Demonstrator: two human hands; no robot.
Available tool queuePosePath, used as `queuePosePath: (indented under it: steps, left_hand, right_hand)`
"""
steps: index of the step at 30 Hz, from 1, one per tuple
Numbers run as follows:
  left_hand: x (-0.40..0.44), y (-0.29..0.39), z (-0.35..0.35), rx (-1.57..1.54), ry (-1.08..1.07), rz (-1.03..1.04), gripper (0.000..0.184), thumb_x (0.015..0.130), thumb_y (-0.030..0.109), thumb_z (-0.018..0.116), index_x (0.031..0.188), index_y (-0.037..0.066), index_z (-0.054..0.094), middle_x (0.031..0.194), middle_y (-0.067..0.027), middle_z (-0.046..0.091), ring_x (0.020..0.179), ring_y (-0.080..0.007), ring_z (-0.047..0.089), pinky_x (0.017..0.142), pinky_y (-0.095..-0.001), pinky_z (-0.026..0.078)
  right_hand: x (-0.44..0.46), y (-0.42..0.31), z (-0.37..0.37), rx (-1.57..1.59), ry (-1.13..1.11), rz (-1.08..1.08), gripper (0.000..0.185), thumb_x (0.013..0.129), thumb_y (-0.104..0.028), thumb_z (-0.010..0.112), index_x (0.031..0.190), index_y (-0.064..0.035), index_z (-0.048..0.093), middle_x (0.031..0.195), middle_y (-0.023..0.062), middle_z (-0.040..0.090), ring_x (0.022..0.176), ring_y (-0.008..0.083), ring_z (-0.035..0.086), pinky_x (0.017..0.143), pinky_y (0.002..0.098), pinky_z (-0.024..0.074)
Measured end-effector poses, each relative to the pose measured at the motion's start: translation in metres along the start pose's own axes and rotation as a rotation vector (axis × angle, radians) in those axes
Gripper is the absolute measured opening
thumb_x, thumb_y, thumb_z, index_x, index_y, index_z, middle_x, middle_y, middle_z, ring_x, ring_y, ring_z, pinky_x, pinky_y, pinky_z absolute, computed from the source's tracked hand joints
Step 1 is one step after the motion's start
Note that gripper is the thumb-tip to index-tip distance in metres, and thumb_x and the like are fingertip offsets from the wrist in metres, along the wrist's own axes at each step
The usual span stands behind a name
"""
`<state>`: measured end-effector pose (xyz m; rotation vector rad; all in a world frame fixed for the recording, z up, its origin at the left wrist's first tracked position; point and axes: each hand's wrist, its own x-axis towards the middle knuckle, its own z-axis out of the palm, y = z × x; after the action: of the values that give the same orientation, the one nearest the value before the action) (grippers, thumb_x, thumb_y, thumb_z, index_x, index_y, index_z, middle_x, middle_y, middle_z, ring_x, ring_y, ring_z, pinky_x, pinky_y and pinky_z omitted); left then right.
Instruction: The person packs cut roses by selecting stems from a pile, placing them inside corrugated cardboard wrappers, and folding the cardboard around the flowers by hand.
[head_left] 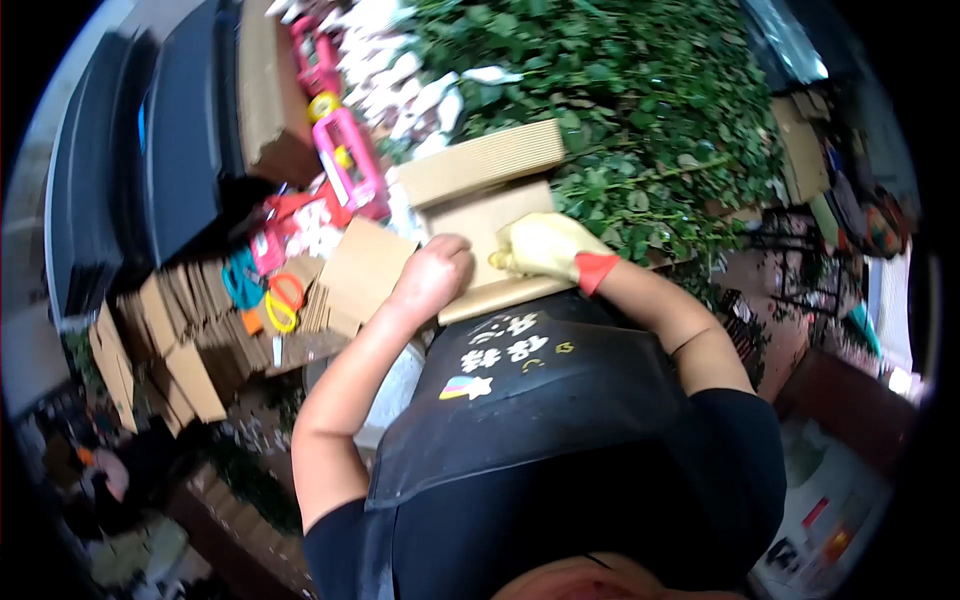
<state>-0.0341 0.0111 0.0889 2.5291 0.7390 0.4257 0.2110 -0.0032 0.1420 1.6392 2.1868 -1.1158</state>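
A piece of brown cardboard [490, 215] lies in front of my body, with a raised corrugated strip [485, 162] along its far side and a rolled or folded edge [505, 298] close to my apron. My bare left hand [435, 272] is at the left side of the cardboard, its fingers curled in. My right hand [550, 245] wears a pale yellow glove with a red cuff and rests over the cardboard's right part, fingers bent together. Whatever lies inside the fingers of either hand is hidden.
Leafy green stems [640, 90] are heaped at the far right. White-wrapped flower heads [400, 70] and pink plastic holders [350, 160] stand at the far left. Scissors with orange and yellow handles [284, 303] lie left, beside stacked cardboard sheets [190, 330].
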Motion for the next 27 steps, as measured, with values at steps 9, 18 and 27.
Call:
queuePosePath:
  steps: [9,18,27]
  left_hand:
    - [-0.003,0.021,0.001,0.011,0.087,-0.089,0.021,0.083,0.004,0.077,0.103,0.001,0.074,0.111,-0.0126,0.071,0.110,-0.0313,0.069,0.094,-0.0380,0.059]
    - [0.001,0.022,0.002,0.043,0.057,-0.127,0.021,0.085,0.013,0.082,0.104,0.007,0.077,0.113,-0.0088,0.071,0.130,-0.0346,0.063,0.121,-0.0584,0.036]
    - [-0.002,0.024,-0.005,-0.010,0.022,-0.167,0.024,0.086,0.013,0.079,0.109,0.006,0.073,0.119,-0.0096,0.069,0.130,-0.0337,0.063,0.117,-0.0526,0.044]
  right_hand:
    - [-0.059,0.077,-0.024,0.062,1.101,0.040,0.028,0.100,-0.023,0.066,0.119,-0.0047,0.073,0.110,0.0142,0.077,0.100,0.0351,0.072,0.089,0.0434,0.0577]
    - [-0.071,0.095,-0.121,0.833,0.976,0.325,0.035,0.107,-0.027,0.057,0.136,-0.0106,0.068,0.142,0.0113,0.067,0.127,0.0252,0.067,0.108,0.0361,0.0524]
    - [0.064,0.218,-0.162,-0.398,0.510,0.293,0.023,0.095,-0.016,0.067,0.116,-0.0088,0.076,0.140,0.0177,0.064,0.137,0.0334,0.055,0.117,0.0440,0.0442]
